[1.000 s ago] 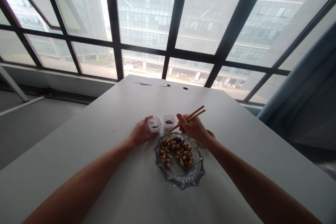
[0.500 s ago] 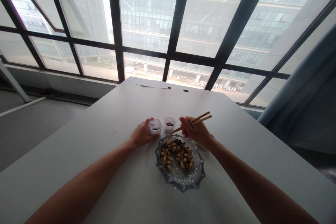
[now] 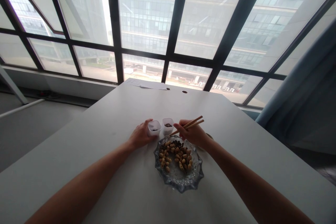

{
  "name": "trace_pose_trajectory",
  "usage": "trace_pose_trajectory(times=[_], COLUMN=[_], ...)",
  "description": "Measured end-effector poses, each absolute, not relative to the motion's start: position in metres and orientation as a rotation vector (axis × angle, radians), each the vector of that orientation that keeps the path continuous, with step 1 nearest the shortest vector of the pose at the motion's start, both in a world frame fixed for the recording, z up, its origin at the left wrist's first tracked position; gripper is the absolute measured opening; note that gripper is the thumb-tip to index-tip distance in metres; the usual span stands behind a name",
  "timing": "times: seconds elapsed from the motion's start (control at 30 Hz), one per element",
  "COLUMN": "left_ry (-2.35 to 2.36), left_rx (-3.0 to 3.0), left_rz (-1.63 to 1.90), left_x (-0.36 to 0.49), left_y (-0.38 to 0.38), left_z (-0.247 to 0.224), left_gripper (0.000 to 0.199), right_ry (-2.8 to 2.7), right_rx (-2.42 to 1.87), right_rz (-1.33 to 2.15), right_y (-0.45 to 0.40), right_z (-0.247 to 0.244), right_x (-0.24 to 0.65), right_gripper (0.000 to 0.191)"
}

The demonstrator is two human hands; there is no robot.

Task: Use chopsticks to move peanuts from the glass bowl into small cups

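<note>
My left hand (image 3: 140, 134) is wrapped round the left side of a small clear plastic cup (image 3: 154, 128) with a few dark bits at its bottom. Just right of it stands a second plastic cup (image 3: 167, 125) holding dark seeds. My right hand (image 3: 191, 132) grips a pair of wooden chopsticks (image 3: 194, 122), their tips pointing down and left at the far rim of a scalloped glass bowl (image 3: 181, 186). Pistachio-like nuts (image 3: 183, 157) and a patch of dark seeds (image 3: 178, 143) lie in the bowl. Whether the tips pinch anything is too small to tell.
A round, pale-rimmed object (image 3: 209, 136) sits partly hidden behind my right wrist. Paper sheets (image 3: 151, 85) lie at the far end of the white table (image 3: 115, 119), near two round holes. Windows stand beyond, and a blue curtain (image 3: 301, 84) hangs at the right.
My right hand and the chopsticks have moved a little left and down, closer to the second cup and the bowl's far rim. My left hand stays on its cup. The whole view has shifted slightly.
</note>
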State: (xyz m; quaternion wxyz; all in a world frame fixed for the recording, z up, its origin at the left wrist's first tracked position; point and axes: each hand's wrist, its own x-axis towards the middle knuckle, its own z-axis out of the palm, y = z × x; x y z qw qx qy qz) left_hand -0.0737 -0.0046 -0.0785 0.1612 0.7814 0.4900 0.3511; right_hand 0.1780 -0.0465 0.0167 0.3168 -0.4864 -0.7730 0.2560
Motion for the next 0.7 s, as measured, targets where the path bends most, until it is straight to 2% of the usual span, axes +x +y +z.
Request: trace_pose_trajectory(times=[0.27, 0.43, 0.7], left_ry=[1.398, 1.434, 1.438], left_rx=[2.229, 2.247, 2.246], left_rz=[1.006, 0.949, 0.924], left_x=[-0.074, -0.075, -0.075], left_y=[-0.006, -0.005, -0.007], left_z=[-0.077, -0.078, -0.074], left_gripper=[0.076, 0.078, 0.079], right_ry=[-1.986, -1.537, -0.736], right_rx=[-1.218, -1.129, -1.065], right_rz=[0.684, 0.744, 1.136], right_y=[-0.047, -0.066, -0.101], right_z=[0.025, 0.029, -0.003], right_x=[0.18, 0.196, 0.22], right_gripper=[0.049, 0.053, 0.05])
